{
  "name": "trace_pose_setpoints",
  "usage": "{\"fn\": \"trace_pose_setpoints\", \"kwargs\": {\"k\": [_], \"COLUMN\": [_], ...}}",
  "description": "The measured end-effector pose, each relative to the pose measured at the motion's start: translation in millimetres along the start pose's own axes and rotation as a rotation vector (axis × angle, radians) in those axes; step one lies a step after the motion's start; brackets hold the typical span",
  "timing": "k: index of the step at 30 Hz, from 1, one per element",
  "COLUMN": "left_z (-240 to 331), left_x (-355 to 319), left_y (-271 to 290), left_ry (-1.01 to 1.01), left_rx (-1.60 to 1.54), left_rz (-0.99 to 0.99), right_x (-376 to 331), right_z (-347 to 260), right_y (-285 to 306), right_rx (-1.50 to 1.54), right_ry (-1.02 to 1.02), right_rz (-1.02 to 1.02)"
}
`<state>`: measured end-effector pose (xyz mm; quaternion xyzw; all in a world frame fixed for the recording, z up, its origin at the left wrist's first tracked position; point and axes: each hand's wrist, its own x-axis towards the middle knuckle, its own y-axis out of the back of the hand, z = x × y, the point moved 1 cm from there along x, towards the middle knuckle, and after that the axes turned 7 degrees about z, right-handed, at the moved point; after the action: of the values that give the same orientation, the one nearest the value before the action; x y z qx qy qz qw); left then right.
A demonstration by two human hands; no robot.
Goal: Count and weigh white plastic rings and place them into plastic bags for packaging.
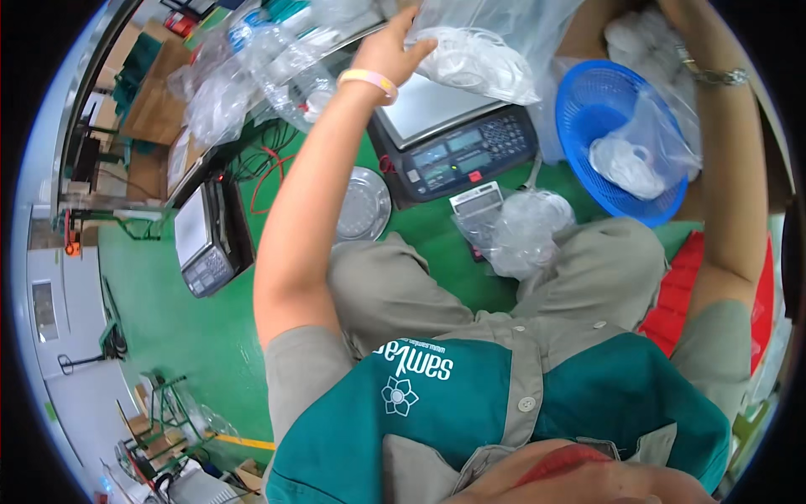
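My left hand (395,49) reaches to the top of the view, with thumb and a finger spread apart. Beside it, a clear plastic bag of white looped cords or tubing (483,63) lies over the metal pan of a weighing scale (466,155); whether the fingertips touch the bag is unclear. My right hand (693,34) extends to the top right rim, next to crumpled clear plastic (642,42), its fingers hidden. Below that plastic is a blue mesh basket (579,134) holding a clear bag with a white coiled bundle (628,166).
Near my legs lie a calculator (477,202) and another clear bag of white material (529,231). A round metal dish (365,204) is left of the scale. Farther left stands a second scale (206,244) by red cables (270,176). Plastic bags (222,105) pile at upper left.
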<state>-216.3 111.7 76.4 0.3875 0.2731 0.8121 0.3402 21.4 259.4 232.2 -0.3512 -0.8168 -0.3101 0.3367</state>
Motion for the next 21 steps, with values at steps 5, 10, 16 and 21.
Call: {"fn": "trace_pose_setpoints", "kwargs": {"k": [5,10,16,21], "left_z": [-98,-120,-54,0], "left_x": [-41,-52,-19,-18], "left_y": [-42,-11,30,37], "left_ry": [0.21,0.284,0.237,-0.066], "left_rx": [0.386,0.175,-0.434,-0.639], "left_rz": [-0.3,-0.276,0.103,0.129], "right_x": [-25,-63,-56,-77], "right_z": [91,120,82,83], "right_y": [-96,-125,-122,-77], "right_rx": [-0.045,-0.286,-0.198,-0.204], "right_ry": [-0.07,-0.061,-0.191,-0.254], "right_rz": [-0.159,-0.423,-0.363,-0.284]}}
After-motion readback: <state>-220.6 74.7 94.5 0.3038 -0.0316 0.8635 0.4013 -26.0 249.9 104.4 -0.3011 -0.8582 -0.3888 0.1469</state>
